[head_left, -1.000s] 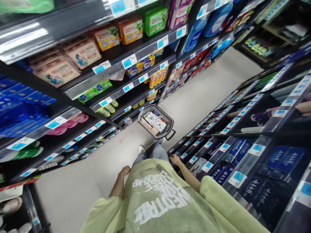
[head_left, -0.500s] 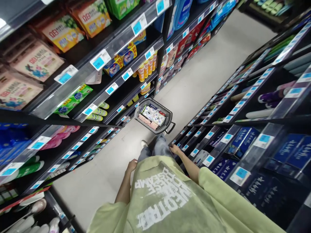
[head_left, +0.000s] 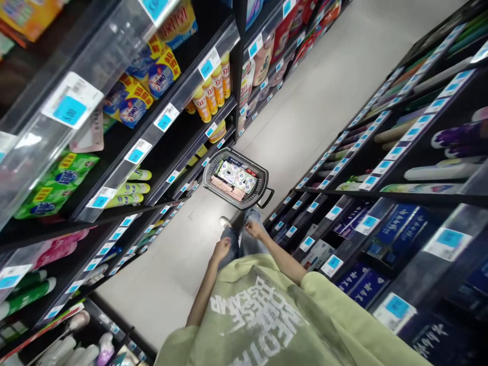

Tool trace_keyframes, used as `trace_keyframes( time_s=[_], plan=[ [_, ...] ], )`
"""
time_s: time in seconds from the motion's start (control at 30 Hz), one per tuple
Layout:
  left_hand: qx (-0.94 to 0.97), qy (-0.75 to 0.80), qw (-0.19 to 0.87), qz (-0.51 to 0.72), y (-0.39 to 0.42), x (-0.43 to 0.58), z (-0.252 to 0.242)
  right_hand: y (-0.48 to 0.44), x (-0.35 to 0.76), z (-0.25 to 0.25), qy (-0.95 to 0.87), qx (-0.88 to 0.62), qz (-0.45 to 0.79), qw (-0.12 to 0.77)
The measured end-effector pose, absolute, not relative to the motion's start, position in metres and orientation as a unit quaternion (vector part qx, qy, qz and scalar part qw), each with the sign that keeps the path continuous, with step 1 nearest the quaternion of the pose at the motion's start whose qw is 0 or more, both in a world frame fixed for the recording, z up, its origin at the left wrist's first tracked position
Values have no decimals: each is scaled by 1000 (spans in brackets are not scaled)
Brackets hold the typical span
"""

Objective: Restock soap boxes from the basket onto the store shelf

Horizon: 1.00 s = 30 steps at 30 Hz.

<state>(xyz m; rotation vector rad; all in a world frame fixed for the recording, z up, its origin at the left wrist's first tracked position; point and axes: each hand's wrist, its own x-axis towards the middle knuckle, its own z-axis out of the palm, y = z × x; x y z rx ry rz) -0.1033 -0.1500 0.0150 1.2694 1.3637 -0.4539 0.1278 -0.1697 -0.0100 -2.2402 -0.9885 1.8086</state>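
Note:
My left hand (head_left: 221, 249) is in front of my left thigh, its fingers curled in, with no object visible in it. Over my right thigh is my right hand (head_left: 253, 229), also loosely closed, and nothing shows in it. Neither hand touches the grey shopping basket (head_left: 260, 171), which is on the floor just beyond my feet with its handle (head_left: 268, 199) sticking out at the right. Inside the basket lie white printed packs (head_left: 238, 174), a pink pack (head_left: 227, 188) and a dark blue pack partly covered by them.
A shelf (head_left: 125, 152) of cleaning goods rises on my left, with OMO packs (head_left: 135, 104) and yellow-orange bottles (head_left: 213, 89). On my right a shelf (head_left: 362, 190) holds dark blue boxes (head_left: 396, 234) and rolled goods. The grey floor aisle (head_left: 301, 101) runs ahead between them.
Both hands have swung inward and forward in front of my thighs, closer together. The left shelf looks nearer and has shifted left in view. The basket keeps its place in view, ahead of my feet.

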Motion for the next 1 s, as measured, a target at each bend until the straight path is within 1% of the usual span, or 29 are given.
trace_keyframes(
  time_s=[0.23, 0.37, 0.47, 0.53, 0.63, 0.77, 0.9, 1.0],
  plan=[
    [547, 567, 573, -223, -117, -75, 13, -152, 175, -8, -258, -728, 635, 27],
    [539, 578, 570, -223, -87, -63, 5, -134, 212, -28, -190, -743, 640, 35],
    [531, 588, 566, -227, -76, -52, -13, -116, 230, -66, -137, -754, 640, 55],
    [525, 586, 570, -236, -76, -40, -28, -101, 237, -101, -109, -757, 640, 73],
    [513, 572, 588, -254, -88, -16, -52, -74, 243, -154, -104, -757, 641, 77],
    [496, 551, 614, -271, -110, 23, -81, -39, 244, -214, -180, -755, 629, 37],
    [479, 536, 639, -274, -131, 63, -105, -24, 233, -260, -252, -750, 610, -32],
    [457, 557, 643, -259, -145, 86, -116, -23, 219, -292, -281, -745, 599, -80]
  ],
)
